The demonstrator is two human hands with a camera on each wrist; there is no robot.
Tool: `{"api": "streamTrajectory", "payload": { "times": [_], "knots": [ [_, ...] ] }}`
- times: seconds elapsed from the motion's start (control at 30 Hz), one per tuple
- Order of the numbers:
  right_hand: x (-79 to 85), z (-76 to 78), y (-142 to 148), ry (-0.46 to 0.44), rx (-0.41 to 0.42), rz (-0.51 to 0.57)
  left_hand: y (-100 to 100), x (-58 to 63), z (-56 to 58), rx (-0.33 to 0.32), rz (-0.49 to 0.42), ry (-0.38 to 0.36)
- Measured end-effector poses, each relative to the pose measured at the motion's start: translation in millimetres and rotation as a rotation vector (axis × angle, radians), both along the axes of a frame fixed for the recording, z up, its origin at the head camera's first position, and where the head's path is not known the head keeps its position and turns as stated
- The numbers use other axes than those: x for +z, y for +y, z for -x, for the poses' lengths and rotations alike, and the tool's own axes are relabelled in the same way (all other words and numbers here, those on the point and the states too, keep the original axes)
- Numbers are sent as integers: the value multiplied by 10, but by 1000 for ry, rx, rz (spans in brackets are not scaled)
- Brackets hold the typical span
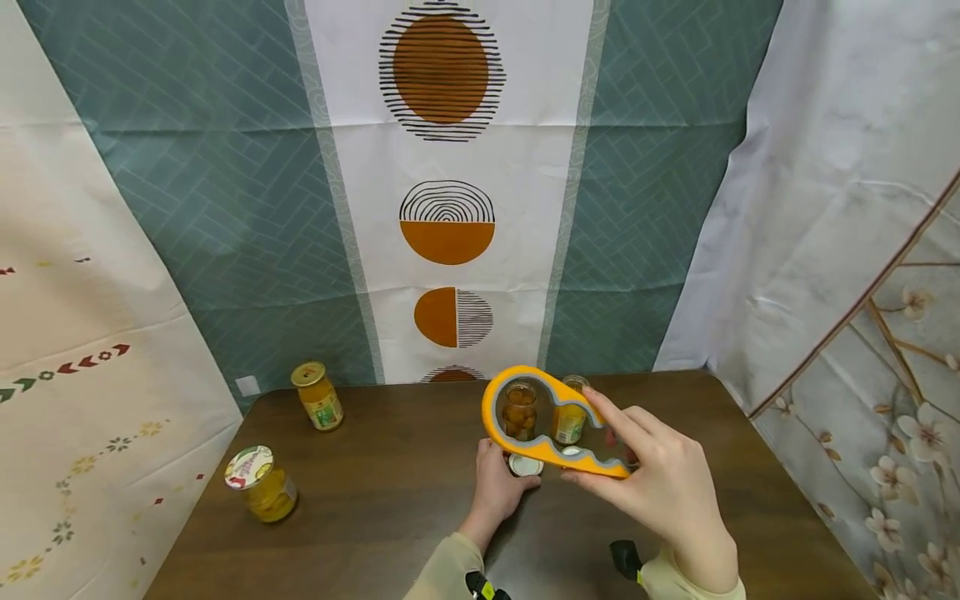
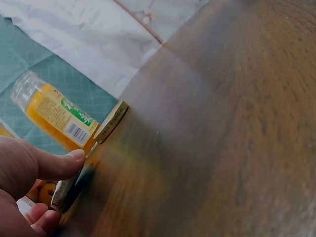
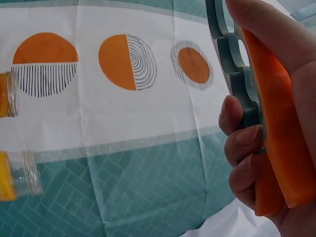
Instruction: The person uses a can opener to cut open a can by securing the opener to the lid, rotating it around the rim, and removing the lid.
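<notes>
My left hand (image 1: 495, 483) is low over the table, pinching a round jar lid (image 1: 526, 465) at its edge between thumb and fingers. In the left wrist view the lid (image 2: 63, 191) is seen almost edge-on. My right hand (image 1: 660, 475) holds up an orange jar opener (image 1: 517, 446) with a grey toothed inner edge; its loop points left. Through the loop show a lidless jar of round brown fruit (image 1: 519, 412) and a lidless jar of yellow contents (image 1: 568, 425). A second lid (image 2: 112, 121) lies on the table in front of the yellow jar.
On the table's left side stand two lidded jars: a tall one with a gold lid (image 1: 318, 396) and a squat one with a patterned lid (image 1: 262, 485). Fabric curtains (image 1: 652, 208) hang behind and beside the brown table (image 1: 390, 483).
</notes>
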State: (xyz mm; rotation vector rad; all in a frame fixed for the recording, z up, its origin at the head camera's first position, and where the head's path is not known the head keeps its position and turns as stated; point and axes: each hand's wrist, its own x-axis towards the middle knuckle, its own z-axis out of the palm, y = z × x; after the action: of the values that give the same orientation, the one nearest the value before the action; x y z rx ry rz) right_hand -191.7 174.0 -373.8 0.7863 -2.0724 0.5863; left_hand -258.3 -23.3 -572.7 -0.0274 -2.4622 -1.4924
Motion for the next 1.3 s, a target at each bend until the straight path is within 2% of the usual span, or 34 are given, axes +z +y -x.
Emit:
{"api": "streamTrajectory", "payload": {
  "times": [0.23,0.47,0.63,0.8,0.87,0.93,1.03,1.1,1.2,1.27,1.3],
  "knots": [
    [14,-2,47,8,-32,5,-7,-6,26,-23,-39,-34],
    [46,-37,86,8,-21,9,12,-17,20,-15,23,0],
    [49,-50,170,26,-51,3,8,-34,7,-18,52,13],
    [32,-45,239,29,-79,0,-52,25,-30,-50,59,0],
    [28,-53,254,28,-81,2,-112,72,-67,-64,28,0],
    [1,-49,269,20,-82,1,-238,157,-117,-69,-28,22],
    [-30,-41,285,10,-76,-3,-569,401,-234,-45,-121,108],
    [-47,-31,301,5,-76,-14,-840,689,-368,-6,-163,158],
    [-27,-37,312,14,-79,-29,-1271,1126,-592,81,-152,233],
    [-13,-42,319,20,-82,-34,-1570,1311,-712,157,-129,272],
    [-6,-43,320,21,-82,-34,-1724,1345,-749,200,-119,307]
  ]
}}
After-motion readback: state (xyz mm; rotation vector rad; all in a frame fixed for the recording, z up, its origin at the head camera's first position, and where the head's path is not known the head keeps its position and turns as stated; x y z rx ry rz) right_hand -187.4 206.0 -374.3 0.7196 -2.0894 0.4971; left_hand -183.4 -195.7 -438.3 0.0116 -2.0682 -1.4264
